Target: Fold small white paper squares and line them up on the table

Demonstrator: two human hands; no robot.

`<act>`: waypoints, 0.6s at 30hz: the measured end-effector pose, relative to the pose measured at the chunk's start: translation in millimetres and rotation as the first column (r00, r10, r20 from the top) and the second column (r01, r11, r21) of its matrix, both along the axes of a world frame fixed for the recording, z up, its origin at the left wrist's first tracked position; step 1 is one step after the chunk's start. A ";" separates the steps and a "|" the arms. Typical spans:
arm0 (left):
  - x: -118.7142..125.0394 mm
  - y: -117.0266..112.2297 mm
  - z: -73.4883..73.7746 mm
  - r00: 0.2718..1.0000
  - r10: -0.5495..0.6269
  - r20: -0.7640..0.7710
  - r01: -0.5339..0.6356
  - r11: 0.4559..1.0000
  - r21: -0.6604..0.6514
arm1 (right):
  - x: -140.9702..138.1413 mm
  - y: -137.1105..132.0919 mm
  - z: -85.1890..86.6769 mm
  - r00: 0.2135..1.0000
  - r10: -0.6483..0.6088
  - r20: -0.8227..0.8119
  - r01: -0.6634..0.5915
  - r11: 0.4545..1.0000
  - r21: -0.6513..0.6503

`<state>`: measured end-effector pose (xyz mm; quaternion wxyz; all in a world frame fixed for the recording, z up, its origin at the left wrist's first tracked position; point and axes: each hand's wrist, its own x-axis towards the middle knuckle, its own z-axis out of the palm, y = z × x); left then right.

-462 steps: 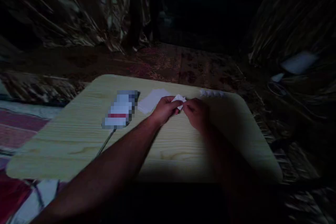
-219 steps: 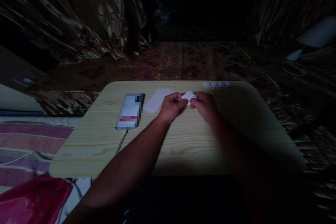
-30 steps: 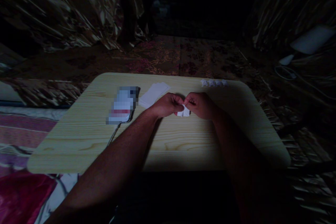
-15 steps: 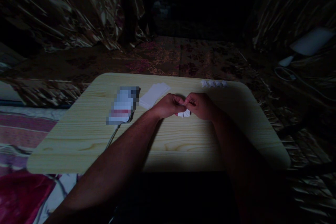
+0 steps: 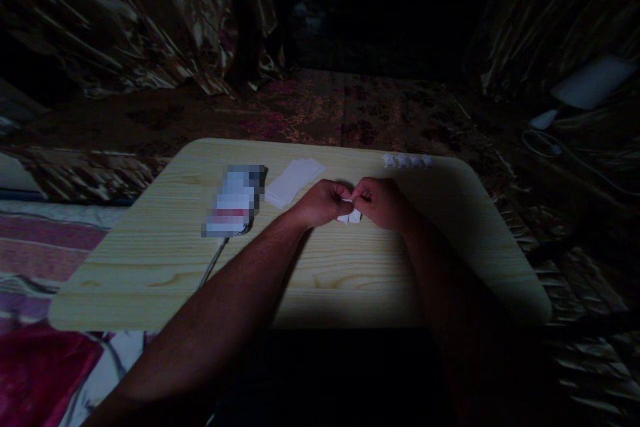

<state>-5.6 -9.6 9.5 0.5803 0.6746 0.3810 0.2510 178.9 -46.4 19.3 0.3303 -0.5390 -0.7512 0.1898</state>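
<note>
A small folded white paper (image 5: 354, 216) is pinched between my two hands over the middle of the table. My left hand (image 5: 324, 203) is closed on its left part, thumb lying on top. My right hand (image 5: 381, 203) grips its upper right edge with thumb and fingertips. The fingers cover much of the paper, so its full shape is hidden. Beyond my left hand lies a loose stack of white paper sheets (image 5: 294, 181). Several small folded white paper pieces (image 5: 407, 160) sit in a row near the far edge, past my right hand.
The pale wooden table (image 5: 340, 280) has rounded corners. A blurred-out phone-like device (image 5: 233, 200) with a cable (image 5: 214, 263) lies at left. A white lamp (image 5: 593, 83) stands at far right. Patterned curtains (image 5: 165, 13) hang behind, and bedding (image 5: 45, 247) is at left.
Almost nothing differs. The folded paper has tilted or shifted very slightly between my fingers, and both hands keep their pinch in the same place.
</note>
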 end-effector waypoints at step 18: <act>6.5 -4.8 0.3 0.960 0.172 0.222 -0.201 0.972 0.118 | -2.0 2.4 5.2 0.970 -0.112 -0.218 0.113 0.994 -0.004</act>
